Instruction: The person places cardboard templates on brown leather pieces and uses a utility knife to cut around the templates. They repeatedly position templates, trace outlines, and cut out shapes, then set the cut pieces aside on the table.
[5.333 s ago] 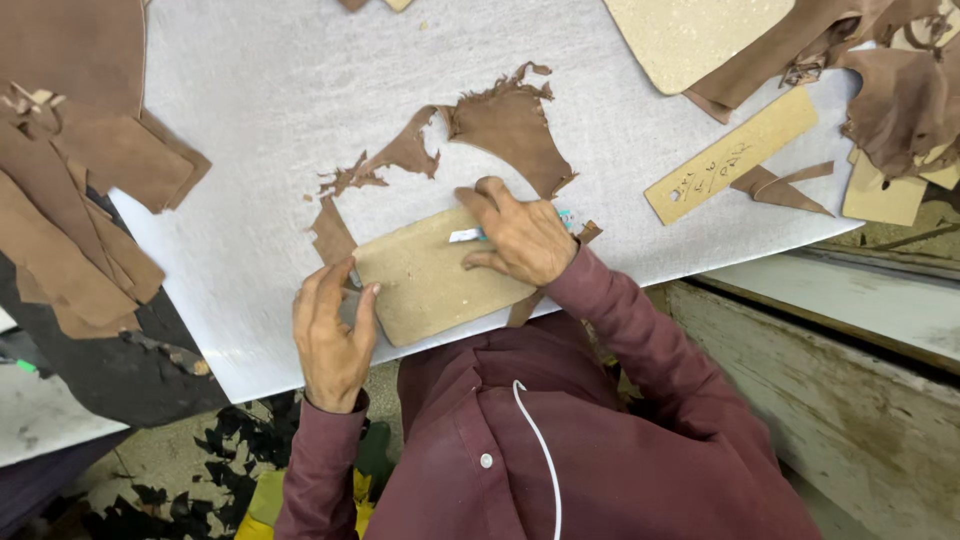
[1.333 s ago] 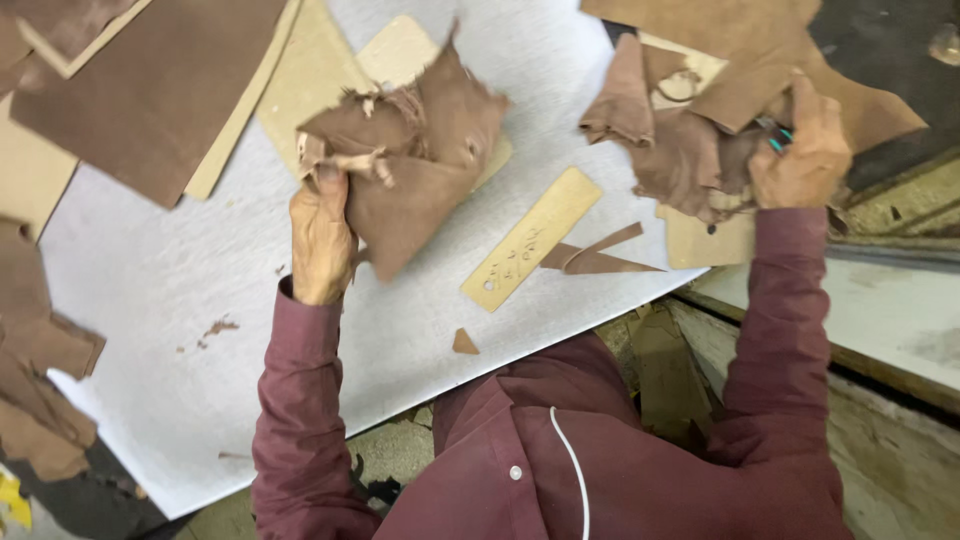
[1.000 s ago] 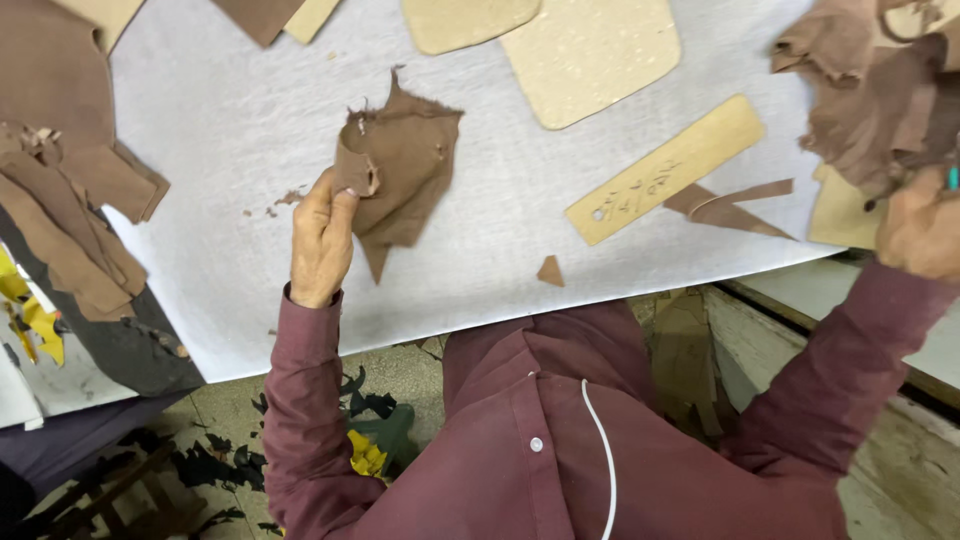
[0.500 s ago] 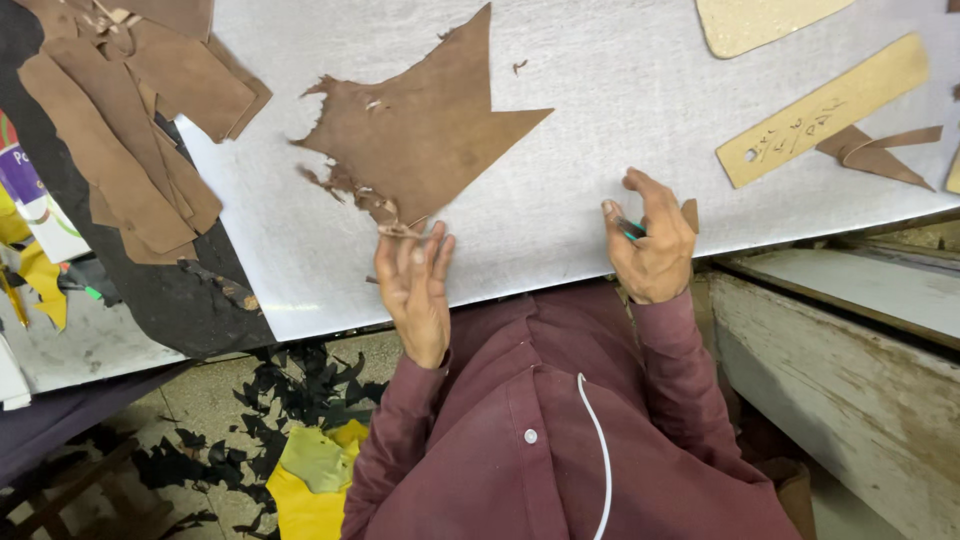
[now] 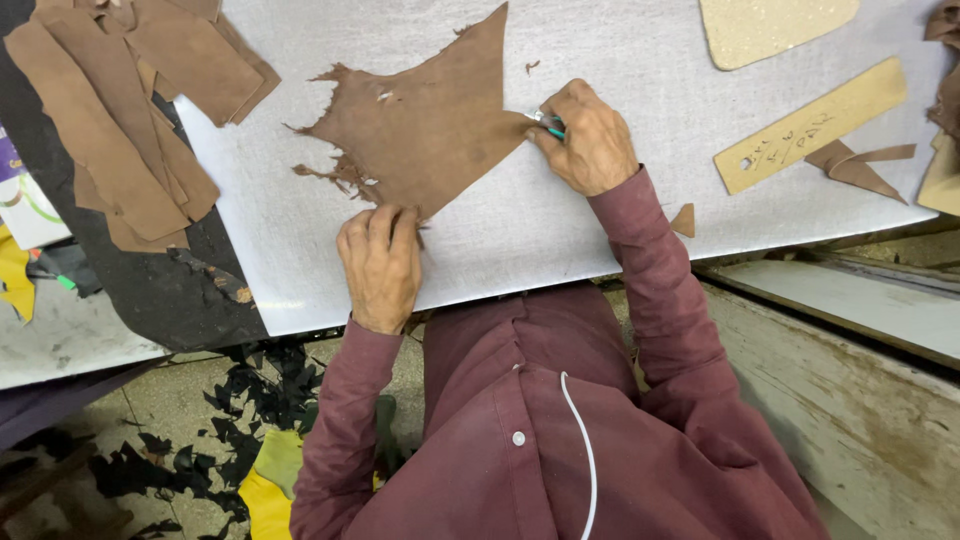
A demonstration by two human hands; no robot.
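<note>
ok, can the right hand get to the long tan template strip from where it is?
Probably yes. The right hand sits at the brown leather piece, holding a small green-handled tool. Bare white board lies between it and the template strip; nothing blocks.

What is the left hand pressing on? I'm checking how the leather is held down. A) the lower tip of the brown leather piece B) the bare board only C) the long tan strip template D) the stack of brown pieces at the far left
A: the left hand lies flat with its fingertips on the lower tip of the leather piece, while the right hand holds a small tool at its right edge.
</note>
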